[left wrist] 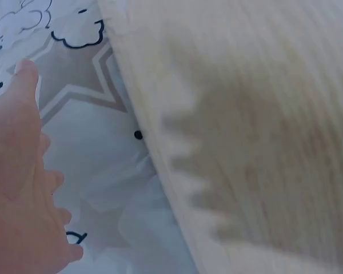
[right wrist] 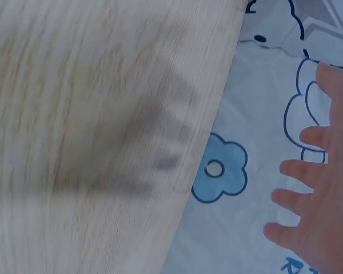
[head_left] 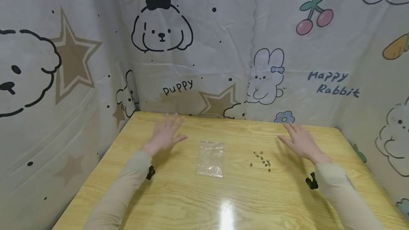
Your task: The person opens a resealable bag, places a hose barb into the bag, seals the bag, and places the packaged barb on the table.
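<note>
My left hand is held out over the far left of the table, fingers spread, with nothing in it. My right hand reaches out the same way over the far right, also bare. Between them lies a clear plastic zip bag, flat on the wood and nearer to the left hand. Several small metallic pieces are scattered to the right of the bag, closer to the right hand; they are too small to make out their kind. Both wrist views show spread fingers and a hand's shadow on the tabletop.
The wooden table has a bright light reflection near its front. A white cloth with cartoon prints hangs around its back and sides. A dark wrist mount sits on the left cuff, another mount on the right.
</note>
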Available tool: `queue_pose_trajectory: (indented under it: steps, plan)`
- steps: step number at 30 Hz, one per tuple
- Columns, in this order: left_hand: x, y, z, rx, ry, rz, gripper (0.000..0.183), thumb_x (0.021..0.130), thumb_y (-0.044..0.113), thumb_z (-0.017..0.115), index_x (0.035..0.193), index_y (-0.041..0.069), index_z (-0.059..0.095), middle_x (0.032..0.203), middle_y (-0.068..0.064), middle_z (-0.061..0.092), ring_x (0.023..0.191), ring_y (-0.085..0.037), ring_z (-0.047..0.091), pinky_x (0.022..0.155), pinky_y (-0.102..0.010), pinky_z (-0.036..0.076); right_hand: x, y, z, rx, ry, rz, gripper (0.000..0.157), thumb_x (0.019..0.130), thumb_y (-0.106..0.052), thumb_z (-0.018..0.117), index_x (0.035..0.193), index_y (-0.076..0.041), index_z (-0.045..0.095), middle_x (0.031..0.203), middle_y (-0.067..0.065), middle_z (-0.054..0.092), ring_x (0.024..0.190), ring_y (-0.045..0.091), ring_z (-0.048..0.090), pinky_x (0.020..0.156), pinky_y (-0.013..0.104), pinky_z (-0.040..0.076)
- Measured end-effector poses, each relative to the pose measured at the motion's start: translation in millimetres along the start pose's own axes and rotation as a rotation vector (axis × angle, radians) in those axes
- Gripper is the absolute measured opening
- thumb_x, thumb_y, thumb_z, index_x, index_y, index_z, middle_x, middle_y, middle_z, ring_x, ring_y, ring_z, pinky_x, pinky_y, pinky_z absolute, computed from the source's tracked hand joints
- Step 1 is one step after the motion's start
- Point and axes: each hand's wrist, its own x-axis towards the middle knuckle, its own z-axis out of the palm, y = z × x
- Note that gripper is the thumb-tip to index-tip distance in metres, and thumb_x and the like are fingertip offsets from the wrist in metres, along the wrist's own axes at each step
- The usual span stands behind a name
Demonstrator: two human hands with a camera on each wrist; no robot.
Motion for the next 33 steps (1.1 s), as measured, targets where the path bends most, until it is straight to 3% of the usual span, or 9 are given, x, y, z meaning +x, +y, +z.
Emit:
queue_pose_trajectory:
  steps: [6, 16, 24, 33]
  plan:
    - [-6.3, 10.7, 8.0, 0.021, -0.012, 0.073, 0.084, 0.095, 0.063, 0.049, 0.159, 0.019, 0.017, 0.168, -0.01, 0.009, 0.154, -0.043, 0.002, 0.12, -0.07, 0.003, 5.4, -14.7, 5.9, 0.137, 0.019, -0.09, 0.064, 0.102, -0.037, 0.053, 0.146, 0.007, 0.038, 0.148, 0.033, 0.04, 0.136, 0.054, 0.036, 0.112, 0.07, 0.028]
    - [-21.8, 37.0, 16.1, 0.026, -0.077, 0.2, 0.081, 0.096, 0.06, 0.05, 0.158, 0.015, 0.023, 0.167, -0.013, 0.013, 0.154, -0.043, 0.008, 0.12, -0.07, 0.011, 28.7, -29.9, 17.2, 0.31, -0.065, -0.153, 0.046, 0.101, -0.023, 0.056, 0.135, 0.007, 0.051, 0.137, 0.029, 0.055, 0.12, 0.047, 0.057, 0.102, 0.059, 0.048]
    - [-32.1, 53.5, 30.8, 0.035, -0.119, 0.275, 0.08, 0.097, 0.06, 0.048, 0.158, 0.014, 0.025, 0.166, -0.014, 0.017, 0.153, -0.043, 0.014, 0.121, -0.068, 0.015, 41.4, -40.7, 29.1, 0.376, -0.137, -0.165, 0.041, 0.102, -0.023, 0.056, 0.129, 0.007, 0.057, 0.124, 0.024, 0.065, 0.112, 0.038, 0.063, 0.1, 0.054, 0.051]
    - [-44.6, 64.9, 42.3, 0.023, -0.208, 0.35, 0.083, 0.096, 0.064, 0.044, 0.158, 0.013, 0.023, 0.167, -0.013, 0.015, 0.154, -0.04, 0.013, 0.122, -0.066, 0.015, 56.1, -61.4, 42.2, 0.443, -0.239, -0.167, 0.037, 0.102, -0.021, 0.056, 0.128, 0.004, 0.059, 0.127, 0.022, 0.064, 0.116, 0.036, 0.061, 0.103, 0.052, 0.05]
